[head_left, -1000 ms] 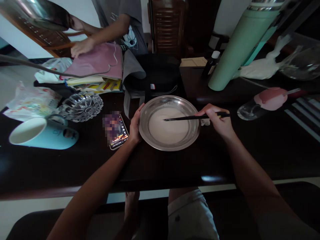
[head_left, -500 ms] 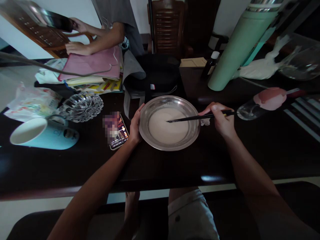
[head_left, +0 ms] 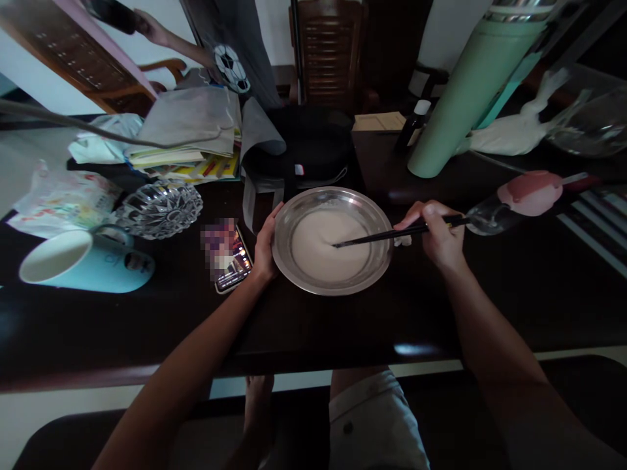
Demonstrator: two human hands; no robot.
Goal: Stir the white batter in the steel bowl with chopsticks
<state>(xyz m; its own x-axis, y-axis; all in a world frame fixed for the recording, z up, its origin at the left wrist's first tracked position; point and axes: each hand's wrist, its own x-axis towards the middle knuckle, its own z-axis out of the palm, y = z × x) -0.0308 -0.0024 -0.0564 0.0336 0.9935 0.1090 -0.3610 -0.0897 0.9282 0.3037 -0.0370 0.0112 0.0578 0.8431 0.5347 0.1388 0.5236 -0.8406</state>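
A round metal bowl (head_left: 294, 215) of pale white batter (head_left: 329, 245) sits on the dark table (head_left: 343, 320) in front of me. My left hand (head_left: 264, 245) cups the bowl's left rim, fingers curled against it. My right hand (head_left: 438, 238) is closed on a pair of dark chopsticks (head_left: 382, 235). Their tips dip into the batter near the bowl's middle.
A phone (head_left: 230, 258) lies left of the bowl, beside a cut-glass dish (head_left: 159, 207) and a tipped blue mug (head_left: 85, 261). A green flask (head_left: 465, 91), a lying glass with a pink lid (head_left: 519, 199) and a stack of books (head_left: 186, 140) stand behind. Another person (head_left: 220, 39) stands at far left.
The chopstick tips have swung lower and rightward in the batter as my right hand shifted right. The other person has lifted the pink folder off the book stack.
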